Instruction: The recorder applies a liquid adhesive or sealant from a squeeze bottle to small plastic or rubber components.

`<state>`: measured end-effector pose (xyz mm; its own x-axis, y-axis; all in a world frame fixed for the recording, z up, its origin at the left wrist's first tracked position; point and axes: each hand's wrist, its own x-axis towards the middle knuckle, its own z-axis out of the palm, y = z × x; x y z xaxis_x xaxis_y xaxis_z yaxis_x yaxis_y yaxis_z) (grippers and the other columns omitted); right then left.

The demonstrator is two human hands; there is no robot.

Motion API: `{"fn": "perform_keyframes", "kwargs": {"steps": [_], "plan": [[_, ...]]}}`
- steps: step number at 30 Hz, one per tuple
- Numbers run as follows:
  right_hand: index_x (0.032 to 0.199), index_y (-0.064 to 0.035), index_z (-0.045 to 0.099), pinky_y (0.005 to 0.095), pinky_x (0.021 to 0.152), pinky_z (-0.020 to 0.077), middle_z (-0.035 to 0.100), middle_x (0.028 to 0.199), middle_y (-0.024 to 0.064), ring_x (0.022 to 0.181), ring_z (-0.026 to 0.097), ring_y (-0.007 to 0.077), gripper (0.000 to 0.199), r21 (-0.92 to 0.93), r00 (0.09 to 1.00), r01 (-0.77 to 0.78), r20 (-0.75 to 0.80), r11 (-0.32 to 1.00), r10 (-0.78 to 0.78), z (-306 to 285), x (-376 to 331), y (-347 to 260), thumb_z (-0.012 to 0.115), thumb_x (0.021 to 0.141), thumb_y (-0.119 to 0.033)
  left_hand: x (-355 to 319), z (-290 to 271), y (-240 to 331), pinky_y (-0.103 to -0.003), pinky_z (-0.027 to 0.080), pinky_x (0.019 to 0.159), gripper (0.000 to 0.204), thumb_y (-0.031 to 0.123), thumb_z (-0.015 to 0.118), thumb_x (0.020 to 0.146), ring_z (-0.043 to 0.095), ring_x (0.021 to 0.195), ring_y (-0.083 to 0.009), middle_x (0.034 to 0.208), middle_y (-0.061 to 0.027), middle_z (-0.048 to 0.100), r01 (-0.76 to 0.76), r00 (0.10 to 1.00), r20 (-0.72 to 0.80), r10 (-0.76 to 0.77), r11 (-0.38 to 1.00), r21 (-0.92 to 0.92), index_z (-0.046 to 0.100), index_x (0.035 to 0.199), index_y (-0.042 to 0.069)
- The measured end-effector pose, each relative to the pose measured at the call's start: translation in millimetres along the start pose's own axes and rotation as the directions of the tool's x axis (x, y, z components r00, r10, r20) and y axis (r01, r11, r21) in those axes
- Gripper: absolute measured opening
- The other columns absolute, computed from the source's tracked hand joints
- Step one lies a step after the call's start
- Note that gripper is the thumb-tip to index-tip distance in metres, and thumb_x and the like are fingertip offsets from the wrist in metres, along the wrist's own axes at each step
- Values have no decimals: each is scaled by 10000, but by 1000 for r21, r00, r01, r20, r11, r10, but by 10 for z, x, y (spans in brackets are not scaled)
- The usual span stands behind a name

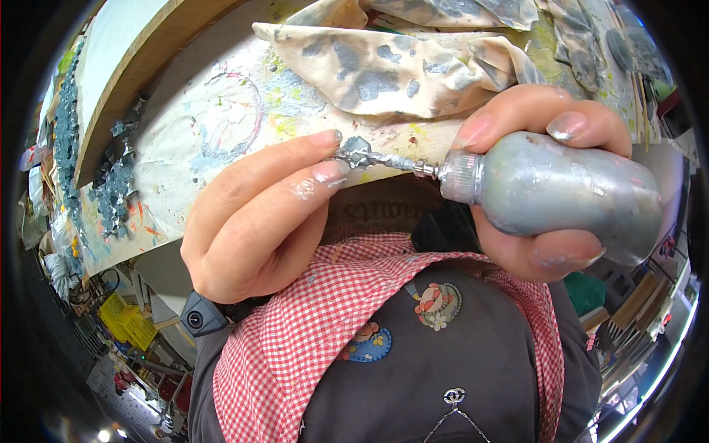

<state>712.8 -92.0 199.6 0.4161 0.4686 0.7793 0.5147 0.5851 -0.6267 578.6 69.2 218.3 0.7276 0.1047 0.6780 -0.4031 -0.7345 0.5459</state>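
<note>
My right hand (546, 118) is wrapped round a translucent squeeze bottle (572, 188) that looks grey with silvery paint. The bottle lies on its side, its ribbed cap (461, 177) turned to the left. A thin metal nozzle (402, 162) sticks out of the cap, smeared with silver paint. Near its far end clings a flat grey paint flake (357, 150). My left hand (251, 214) pinches the nozzle's paint-coated end between its fingertips; exactly where the tip ends is hidden. Silver paint marks the fingertips of both hands.
Behind my hands, a paint-spotted cream cloth (399, 70) lies on the stained worktable (221, 118). A wooden-edged board (122, 88) stands at the left, with dried grey paint scraps (114, 188) beside it. A red-checked apron (310, 295) covers my front. Below left is a yellow crate (127, 321).
</note>
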Motion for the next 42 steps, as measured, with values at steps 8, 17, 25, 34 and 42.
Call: {"fn": "perform_keyframes", "kwargs": {"steps": [8,17,25,34,42], "plan": [[1060,53,293,190,519,405,543,780,242,577,533,196,538,42,996,-5,92,999,1,-116,64,41,526,824,-371,-26,6,11,-258,504,613,264,-138,634,584,633,727,-247,814,-213,619,27,999,-17,-27,1000,-8,597,828,-44],[1074,63,290,196,492,404,536,792,237,534,518,190,548,7,987,94,132,996,-94,-122,100,58,510,833,-377,-42,-11,1,-253,501,631,283,-145,628,584,631,739,-245,817,-209,619,22,999,-28,-22,1000,-8,599,847,-45],[1128,26,270,223,512,439,517,874,260,579,530,204,587,355,999,2,-49,935,17,52,-2,53,487,835,-433,11,-194,71,-255,521,691,267,-163,514,734,595,815,-199,966,-209,552,374,911,255,-323,909,-185,521,987,-76],[1094,45,269,255,584,462,539,822,252,636,561,230,610,163,998,-11,55,987,2,1,49,85,475,827,-463,15,-177,43,-288,530,707,294,-174,508,725,566,893,-224,969,-222,541,317,924,281,-261,932,-177,505,1004,-84],[1070,63,287,229,555,444,549,775,250,569,545,218,582,170,984,139,88,975,-156,-57,58,193,437,845,-452,-3,-149,32,-276,529,679,278,-175,517,718,582,845,-217,947,-223,553,277,943,236,-235,947,-165,517,982,-90]]}}
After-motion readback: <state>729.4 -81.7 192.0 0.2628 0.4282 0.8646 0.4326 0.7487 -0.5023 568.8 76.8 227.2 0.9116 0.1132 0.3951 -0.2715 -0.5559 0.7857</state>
